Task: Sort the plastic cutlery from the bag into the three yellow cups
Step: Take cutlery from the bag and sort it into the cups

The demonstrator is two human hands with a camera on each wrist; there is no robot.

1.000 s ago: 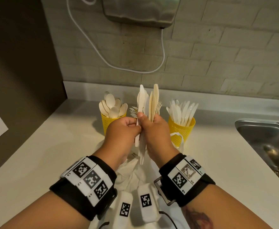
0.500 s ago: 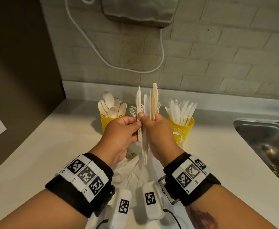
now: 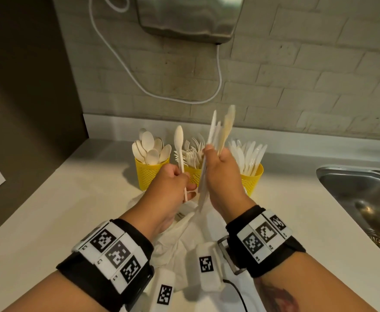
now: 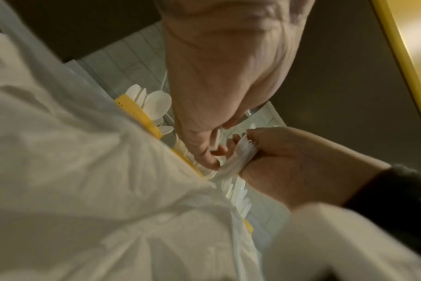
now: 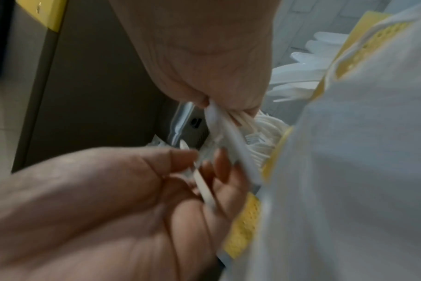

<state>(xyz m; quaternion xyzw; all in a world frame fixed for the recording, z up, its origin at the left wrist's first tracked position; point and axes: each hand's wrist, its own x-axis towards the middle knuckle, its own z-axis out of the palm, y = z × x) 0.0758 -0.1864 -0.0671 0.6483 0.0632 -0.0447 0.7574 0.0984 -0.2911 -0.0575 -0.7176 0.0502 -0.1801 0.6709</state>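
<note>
Since a moment ago, the left hand (image 3: 173, 183) has pulled one white spoon (image 3: 179, 143) away from the bunch, and the two hands now sit a little apart.

Nearest is the crumpled white bag (image 3: 180, 239), lying on the bench (image 3: 49, 221) under both wrists. Just above the bag, the left grip pinches the spoon by its thin handle, bowl end up. The right hand (image 3: 220, 179), just right of the spoon, is wrapped tight around the bunch of cutlery (image 3: 220, 131), which stands upright.

To do this step well, I think the spoon should go handle first into the spoon cup (image 3: 149, 174), just behind and left of the left hand. Go slowly, since that cup looks quite full. Keep the right grip firm so the bunch does not slip.

Behind the hands is the fork cup (image 3: 192, 173), and right of it the knife cup (image 3: 252, 179).

Further off, right of the cups, a metal sink (image 3: 353, 190) is set into the pale bench. Behind the cups is a brick wall (image 3: 297, 75) with a metal box (image 3: 189, 16) and a white cord (image 3: 153, 91).
</note>
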